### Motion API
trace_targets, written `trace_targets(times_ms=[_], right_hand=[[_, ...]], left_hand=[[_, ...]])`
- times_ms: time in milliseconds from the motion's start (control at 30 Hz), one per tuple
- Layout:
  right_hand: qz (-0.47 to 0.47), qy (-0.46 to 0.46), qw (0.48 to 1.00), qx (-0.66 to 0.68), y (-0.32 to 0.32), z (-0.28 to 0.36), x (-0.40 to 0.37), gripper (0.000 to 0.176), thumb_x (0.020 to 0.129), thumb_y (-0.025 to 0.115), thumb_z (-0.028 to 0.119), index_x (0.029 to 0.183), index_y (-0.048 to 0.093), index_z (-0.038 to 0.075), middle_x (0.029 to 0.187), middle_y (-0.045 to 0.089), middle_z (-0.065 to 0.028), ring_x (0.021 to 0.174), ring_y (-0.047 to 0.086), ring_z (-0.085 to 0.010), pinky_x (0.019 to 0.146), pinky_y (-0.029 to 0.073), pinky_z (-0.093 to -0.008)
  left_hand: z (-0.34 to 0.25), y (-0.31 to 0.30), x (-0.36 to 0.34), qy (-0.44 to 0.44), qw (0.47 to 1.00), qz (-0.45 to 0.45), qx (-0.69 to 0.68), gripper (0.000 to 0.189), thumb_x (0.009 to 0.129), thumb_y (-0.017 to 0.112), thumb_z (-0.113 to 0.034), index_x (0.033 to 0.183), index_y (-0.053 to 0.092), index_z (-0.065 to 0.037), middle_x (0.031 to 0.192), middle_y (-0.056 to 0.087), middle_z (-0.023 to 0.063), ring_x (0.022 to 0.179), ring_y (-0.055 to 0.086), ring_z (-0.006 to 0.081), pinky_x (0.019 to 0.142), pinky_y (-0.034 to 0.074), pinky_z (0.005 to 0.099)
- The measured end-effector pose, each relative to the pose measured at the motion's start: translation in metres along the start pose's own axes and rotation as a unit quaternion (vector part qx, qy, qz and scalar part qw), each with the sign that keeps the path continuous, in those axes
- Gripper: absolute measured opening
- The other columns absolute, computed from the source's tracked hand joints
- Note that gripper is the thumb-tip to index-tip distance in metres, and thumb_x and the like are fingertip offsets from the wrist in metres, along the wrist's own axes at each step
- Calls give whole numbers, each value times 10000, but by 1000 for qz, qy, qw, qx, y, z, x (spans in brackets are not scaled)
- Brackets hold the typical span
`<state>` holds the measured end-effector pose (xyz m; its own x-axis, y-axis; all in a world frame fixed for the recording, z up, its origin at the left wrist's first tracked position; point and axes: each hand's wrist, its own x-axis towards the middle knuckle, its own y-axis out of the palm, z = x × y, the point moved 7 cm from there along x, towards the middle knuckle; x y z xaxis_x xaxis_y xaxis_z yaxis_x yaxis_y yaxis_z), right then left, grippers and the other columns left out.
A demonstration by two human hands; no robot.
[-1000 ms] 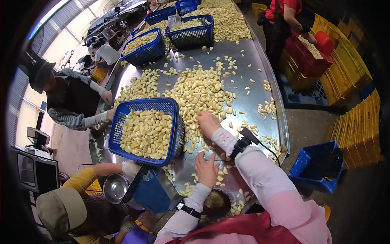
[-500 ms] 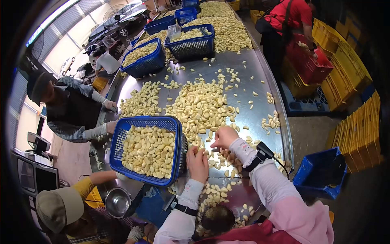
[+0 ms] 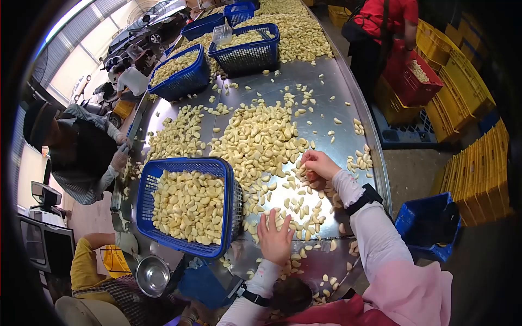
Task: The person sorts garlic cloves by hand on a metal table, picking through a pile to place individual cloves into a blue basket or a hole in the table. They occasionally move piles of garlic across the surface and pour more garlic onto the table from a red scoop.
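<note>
Peeled garlic cloves [image 3: 255, 133] lie in a loose heap on the metal table in front of me. My left hand [image 3: 274, 237] is open, its fingers spread over scattered cloves at the near side of the heap. Farther right, my right hand [image 3: 321, 164] is closed, with curled fingers pointing down among the cloves at the heap's right edge. Whatever its fingertips hold is hidden. Left of my hands stands a blue basket [image 3: 235, 190] full of garlic cloves.
More blue baskets of cloves, including one [image 3: 244, 57] with a clear scoop, stand farther up the metal table [image 3: 340, 98]. Co-workers stand along the left side; one holds a metal bowl [image 3: 153, 276]. At right are a blue crate [image 3: 427, 225], stacked yellow crates [image 3: 478, 168] and a person in red.
My left hand has opened and spread over the cloves. My right hand has moved forward and slightly right. The co-worker at left has drawn both hands back from the basket.
</note>
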<state>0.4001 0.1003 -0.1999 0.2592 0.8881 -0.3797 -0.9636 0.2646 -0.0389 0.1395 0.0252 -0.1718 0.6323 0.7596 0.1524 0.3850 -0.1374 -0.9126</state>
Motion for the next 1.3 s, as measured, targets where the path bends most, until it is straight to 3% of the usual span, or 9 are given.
trace_targets(times_ms=[133,233,433,567,633,833,1033,1200,1300], right_hand=[[-96,-247,869,-417,39,18,-13,143,773,671,166,813,729,43,855,673,-180,760,691,-329,722,559,-398],[-88,-166,793,-580,67,19,-21,93,765,686,112,804,742,49,838,679,-183,776,688,-357,752,552,-432],[-99,-248,939,-216,58,106,-46,154,759,738,159,836,732,26,806,717,-122,709,692,-248,668,527,-341],[124,-216,965,86,161,204,-67,312,762,776,225,982,713,13,880,704,-156,803,688,-252,784,538,-317],[57,-437,894,-79,184,231,-75,394,760,790,280,1031,704,7,953,690,-196,924,672,-317,874,517,-347],[107,-244,819,-508,133,85,-69,83,737,680,100,782,736,58,725,662,-151,712,672,-341,665,535,-425],[69,-213,768,-601,100,-1,-86,75,717,692,104,758,718,48,756,685,-163,757,695,-324,689,558,-416],[88,-146,971,-169,102,93,-88,183,751,726,188,782,713,8,622,645,-102,596,642,-166,617,529,-314],[141,-138,974,111,120,133,-114,169,749,756,180,780,718,18,662,651,-133,630,652,-175,632,537,-319]], left_hand=[[-16,-3,-19,26,1000,-9,7,447,830,701,-292,1263,629,-210,1428,442,123,1310,366,396,1078,266,597],[-17,0,-18,40,999,-25,17,438,821,702,-279,1247,639,-201,1401,465,118,1285,387,377,1078,261,594],[-17,3,-18,42,998,-26,32,434,845,670,-337,1259,628,-209,1401,463,109,1295,389,346,1080,249,616],[-17,5,-20,48,997,-16,50,455,855,654,-366,1281,611,-211,1420,451,105,1318,382,325,1077,244,632],[-12,4,-22,53,997,5,58,428,861,650,-320,1270,619,-197,1437,436,108,1318,391,326,1084,237,625],[49,-45,-41,-110,953,-180,-216,200,860,584,30,1045,661,15,1141,576,173,1074,569,357,944,455,407],[39,-40,-24,-39,959,-187,-207,152,840,603,29,968,674,-9,1006,608,127,953,572,312,856,464,375],[-4,-28,-16,48,981,-105,-154,140,753,760,-92,885,714,-84,819,591,52,828,552,264,739,445,381],[-25,-27,-17,60,983,-66,-163,144,751,762,-102,887,716,-87,817,595,59,828,555,272,744,446,382]])
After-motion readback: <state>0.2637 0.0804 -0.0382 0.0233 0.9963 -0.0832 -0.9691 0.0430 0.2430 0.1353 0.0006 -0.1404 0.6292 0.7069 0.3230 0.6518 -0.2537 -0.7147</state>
